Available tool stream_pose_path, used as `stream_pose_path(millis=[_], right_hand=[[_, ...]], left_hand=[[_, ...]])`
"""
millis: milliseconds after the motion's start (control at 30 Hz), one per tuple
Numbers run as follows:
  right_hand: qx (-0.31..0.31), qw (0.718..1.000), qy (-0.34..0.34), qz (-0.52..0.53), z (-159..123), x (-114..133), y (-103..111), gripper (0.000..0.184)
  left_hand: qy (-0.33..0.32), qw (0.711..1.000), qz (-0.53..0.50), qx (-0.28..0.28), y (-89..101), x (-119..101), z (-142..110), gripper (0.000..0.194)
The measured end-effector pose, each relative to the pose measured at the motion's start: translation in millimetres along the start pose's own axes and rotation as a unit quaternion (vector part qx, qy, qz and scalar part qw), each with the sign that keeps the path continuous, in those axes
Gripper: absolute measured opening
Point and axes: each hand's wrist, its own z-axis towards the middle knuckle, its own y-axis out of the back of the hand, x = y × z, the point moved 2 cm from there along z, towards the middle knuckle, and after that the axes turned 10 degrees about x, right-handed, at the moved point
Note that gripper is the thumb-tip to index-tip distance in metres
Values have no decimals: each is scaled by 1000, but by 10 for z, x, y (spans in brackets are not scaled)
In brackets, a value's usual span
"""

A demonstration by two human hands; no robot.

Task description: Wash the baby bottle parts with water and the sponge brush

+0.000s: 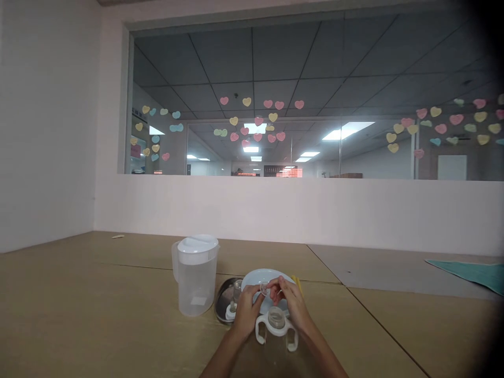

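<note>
Clear piece [264, 288] held up behind a bottle [276, 318] with 2 handles [292, 342]

The left hand [246, 311] grips the small clear piece between its thumb and fingers, out in front of the plate [255, 274] as the head camera sees it. The right hand [293, 300] is just beside it, fingers bent towards the same piece; whether they close on it or only touch it, I cannot tell. The exact shape of the piece is too small to make out.

The bottle stands upright on the table [129, 325], between the 2 forearms and nearer the person than the hands. Its clear neck points up, a white collar circles it, and 1 white handle curves down on each side.

A round metal tray [219, 313] lies to the left of the hands, holding a clear part [237, 290] and a white ring [231, 313]. The pale blue plate is beside the tray and partly hidden by the hands. Something yellow [298, 284] shows at its right edge.

Left of the tray stands a see-through jug [197, 287] with a white lid [198, 243], its handle facing left. A teal cloth [470, 273] lies well apart at the far right. Heart-shaped notes [258, 121] dot the window [283, 58] beyond the table.
</note>
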Motion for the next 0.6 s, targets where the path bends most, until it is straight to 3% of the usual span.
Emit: stream_pose_path(millis=[300,600], right_hand=[[-10,999,17,-45,29,8,27,52],[-8,998,16,-67,15,-31,72,45]], left_hand=[[-32,997,45,58,-11,-109,-4,48],[-26,998,33,49,-40,-93,6,49]])
